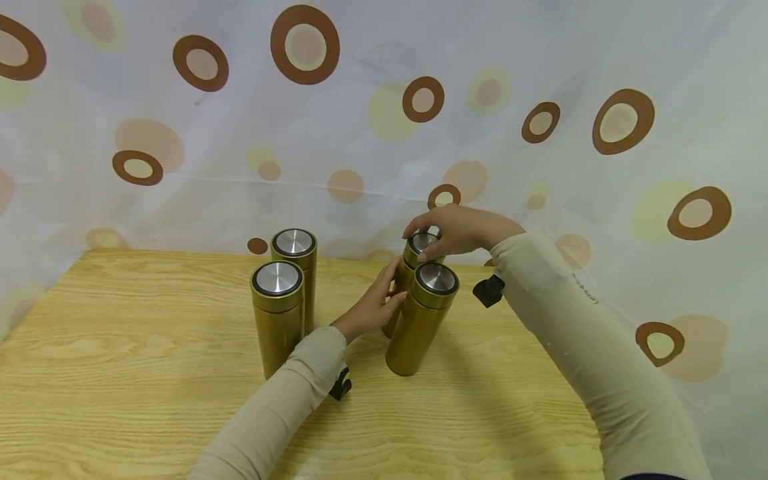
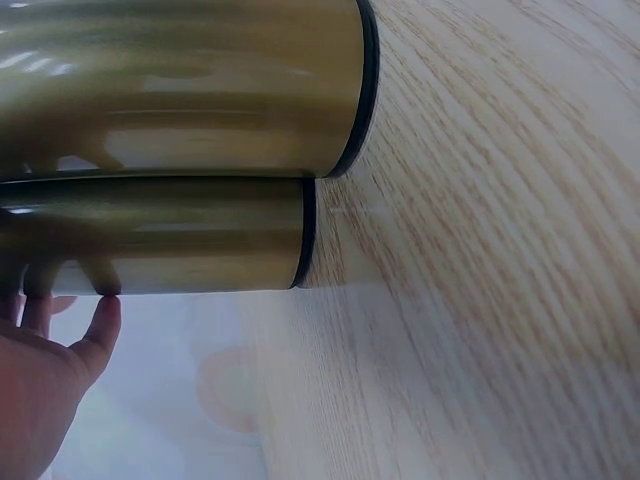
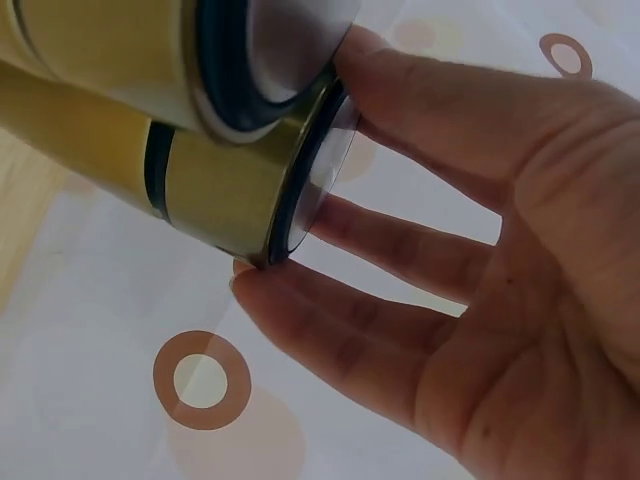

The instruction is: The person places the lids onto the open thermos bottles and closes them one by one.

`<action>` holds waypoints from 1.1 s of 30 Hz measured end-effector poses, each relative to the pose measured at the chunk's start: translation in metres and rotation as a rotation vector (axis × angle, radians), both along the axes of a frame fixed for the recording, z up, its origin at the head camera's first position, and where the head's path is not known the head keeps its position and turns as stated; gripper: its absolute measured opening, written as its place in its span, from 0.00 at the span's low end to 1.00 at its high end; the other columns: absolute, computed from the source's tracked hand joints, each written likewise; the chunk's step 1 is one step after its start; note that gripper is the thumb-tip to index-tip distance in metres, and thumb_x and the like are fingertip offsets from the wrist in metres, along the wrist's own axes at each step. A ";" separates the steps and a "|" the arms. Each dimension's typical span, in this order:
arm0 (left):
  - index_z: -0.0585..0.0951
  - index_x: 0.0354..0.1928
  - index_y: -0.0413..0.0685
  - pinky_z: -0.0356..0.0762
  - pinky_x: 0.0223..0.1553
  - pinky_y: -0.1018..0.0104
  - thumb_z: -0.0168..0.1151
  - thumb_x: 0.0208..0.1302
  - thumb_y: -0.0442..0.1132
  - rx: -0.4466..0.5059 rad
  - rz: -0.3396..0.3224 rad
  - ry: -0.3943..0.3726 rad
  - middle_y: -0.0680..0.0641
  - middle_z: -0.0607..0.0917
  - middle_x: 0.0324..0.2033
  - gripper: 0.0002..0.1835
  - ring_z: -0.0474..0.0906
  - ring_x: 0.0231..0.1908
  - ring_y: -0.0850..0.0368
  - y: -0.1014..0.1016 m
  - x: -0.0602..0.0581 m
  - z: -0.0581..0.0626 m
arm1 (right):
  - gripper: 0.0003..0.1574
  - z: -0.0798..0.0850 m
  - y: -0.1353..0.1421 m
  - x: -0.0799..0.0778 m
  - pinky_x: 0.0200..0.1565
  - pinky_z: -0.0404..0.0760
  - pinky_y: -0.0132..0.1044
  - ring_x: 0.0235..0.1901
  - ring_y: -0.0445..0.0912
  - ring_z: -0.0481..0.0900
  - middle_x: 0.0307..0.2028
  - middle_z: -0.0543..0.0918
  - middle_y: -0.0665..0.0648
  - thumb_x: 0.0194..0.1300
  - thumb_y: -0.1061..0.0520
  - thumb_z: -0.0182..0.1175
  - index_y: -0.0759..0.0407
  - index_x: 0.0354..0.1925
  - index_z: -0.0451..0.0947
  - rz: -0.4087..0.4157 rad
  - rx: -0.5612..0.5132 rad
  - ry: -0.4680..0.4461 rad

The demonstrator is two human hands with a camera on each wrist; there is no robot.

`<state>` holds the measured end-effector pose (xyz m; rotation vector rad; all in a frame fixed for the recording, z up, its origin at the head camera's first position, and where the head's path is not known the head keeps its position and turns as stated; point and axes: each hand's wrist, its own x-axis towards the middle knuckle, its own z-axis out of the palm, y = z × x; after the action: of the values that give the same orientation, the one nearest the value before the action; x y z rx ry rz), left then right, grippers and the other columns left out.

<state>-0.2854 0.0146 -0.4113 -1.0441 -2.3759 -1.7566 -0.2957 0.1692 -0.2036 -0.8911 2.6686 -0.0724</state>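
Two gold thermos flasks with silver-topped lids stand close together at centre right in the head view. My right hand (image 1: 459,230) reaches over the rear flask (image 1: 405,275) and pinches its lid rim between thumb and fingers; the right wrist view shows this grip on the lid (image 3: 225,195). Along that flask's left side lies my left hand (image 1: 372,308), its fingertips touching the body in the left wrist view. The front flask (image 1: 417,333) stands nearer me, partly covering the rear one. In the left wrist view their bodies look side by side, bases on the table.
Two more gold flasks stand to the left, a front one (image 1: 279,327) and a rear one (image 1: 309,280) partly hidden behind it. A wooden table (image 1: 120,373) carries all of them. Behind it hangs a pale sheet (image 1: 360,147) with brown ring patterns.
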 end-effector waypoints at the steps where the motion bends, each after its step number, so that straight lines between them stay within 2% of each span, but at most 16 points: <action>1: 0.39 0.75 0.45 0.63 0.64 0.43 0.46 0.74 0.32 -0.003 0.000 -0.006 0.39 0.48 0.73 0.37 0.49 0.72 0.44 0.000 0.000 0.000 | 0.28 -0.001 0.000 0.000 0.54 0.75 0.51 0.52 0.55 0.78 0.58 0.75 0.59 0.65 0.51 0.62 0.52 0.63 0.72 -0.005 0.007 0.012; 5: 0.38 0.75 0.48 0.62 0.65 0.44 0.46 0.74 0.33 -0.015 0.003 -0.025 0.41 0.47 0.73 0.37 0.49 0.72 0.46 0.000 0.000 0.001 | 0.27 -0.004 -0.002 -0.001 0.50 0.77 0.49 0.47 0.52 0.79 0.51 0.80 0.58 0.65 0.45 0.61 0.52 0.60 0.74 -0.025 0.029 0.084; 7: 0.38 0.76 0.49 0.62 0.65 0.44 0.46 0.74 0.34 -0.021 0.004 -0.031 0.42 0.47 0.73 0.37 0.48 0.72 0.47 0.000 0.000 0.002 | 0.26 -0.007 -0.002 -0.003 0.45 0.78 0.46 0.41 0.50 0.80 0.44 0.82 0.56 0.65 0.41 0.59 0.51 0.57 0.76 -0.051 0.038 0.127; 12: 0.38 0.75 0.46 0.62 0.64 0.42 0.46 0.74 0.33 -0.020 0.003 -0.019 0.40 0.47 0.73 0.37 0.48 0.72 0.44 -0.001 0.000 0.001 | 0.25 -0.016 -0.004 -0.008 0.32 0.78 0.40 0.24 0.46 0.79 0.26 0.82 0.53 0.67 0.36 0.55 0.53 0.47 0.78 -0.144 0.023 0.167; 15: 0.38 0.75 0.47 0.62 0.64 0.42 0.46 0.74 0.33 -0.021 0.005 -0.023 0.40 0.47 0.73 0.38 0.48 0.72 0.44 -0.001 0.001 0.001 | 0.25 -0.018 -0.007 -0.009 0.32 0.77 0.40 0.23 0.47 0.78 0.24 0.80 0.54 0.68 0.35 0.53 0.54 0.42 0.77 -0.159 0.046 0.196; 18: 0.38 0.75 0.48 0.62 0.64 0.43 0.46 0.74 0.33 -0.020 0.006 -0.030 0.41 0.47 0.73 0.38 0.48 0.72 0.45 -0.001 0.001 0.002 | 0.26 -0.018 -0.010 -0.010 0.35 0.77 0.42 0.26 0.48 0.77 0.26 0.80 0.54 0.69 0.36 0.51 0.55 0.41 0.77 -0.141 0.086 0.228; 21: 0.38 0.75 0.47 0.62 0.64 0.43 0.46 0.74 0.33 -0.019 0.005 -0.031 0.41 0.47 0.73 0.37 0.49 0.72 0.45 0.000 0.002 0.003 | 0.25 -0.016 -0.010 -0.009 0.38 0.78 0.44 0.29 0.48 0.78 0.30 0.81 0.54 0.69 0.36 0.52 0.55 0.43 0.78 -0.132 0.085 0.223; 25: 0.38 0.75 0.46 0.62 0.64 0.42 0.47 0.74 0.33 -0.009 0.004 -0.021 0.40 0.48 0.73 0.37 0.49 0.71 0.43 0.000 0.001 0.002 | 0.28 -0.013 -0.006 -0.005 0.47 0.78 0.48 0.41 0.50 0.81 0.43 0.83 0.57 0.70 0.37 0.51 0.54 0.54 0.76 -0.117 0.045 0.180; 28: 0.38 0.75 0.47 0.62 0.64 0.42 0.47 0.74 0.33 -0.012 0.004 -0.026 0.40 0.49 0.73 0.38 0.50 0.71 0.44 0.000 0.001 0.001 | 0.30 -0.007 -0.002 -0.002 0.54 0.74 0.53 0.51 0.55 0.78 0.55 0.78 0.59 0.70 0.38 0.51 0.54 0.61 0.72 -0.096 0.022 0.147; 33: 0.38 0.75 0.48 0.62 0.64 0.43 0.46 0.74 0.33 -0.020 0.010 -0.038 0.40 0.49 0.72 0.37 0.50 0.71 0.44 0.000 0.001 0.001 | 0.27 0.001 0.002 0.001 0.58 0.71 0.55 0.57 0.56 0.74 0.61 0.74 0.57 0.69 0.46 0.57 0.51 0.63 0.71 -0.010 -0.025 0.106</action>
<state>-0.2840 0.0143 -0.4099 -1.0079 -2.4208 -1.7687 -0.2945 0.1716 -0.2028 -0.9135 2.7757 -0.0631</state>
